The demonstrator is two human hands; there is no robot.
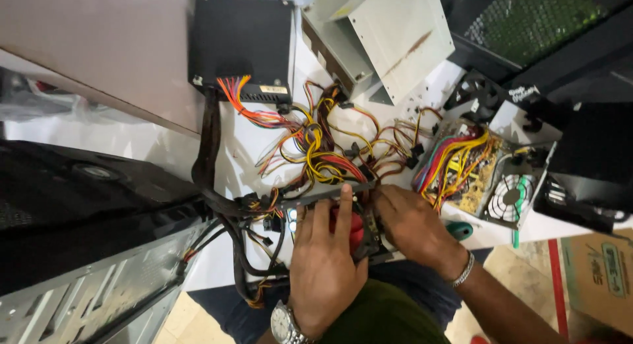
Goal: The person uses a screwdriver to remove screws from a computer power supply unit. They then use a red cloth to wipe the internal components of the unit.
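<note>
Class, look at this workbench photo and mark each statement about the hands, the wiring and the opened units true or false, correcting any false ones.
1. Both hands rest on a small black and red part. True.
2. The left hand is bare at the wrist. False: it wears a watch.
3. The right hand wears a bracelet. True.
4. The opened power supply lies left of the hands. False: right.
</note>
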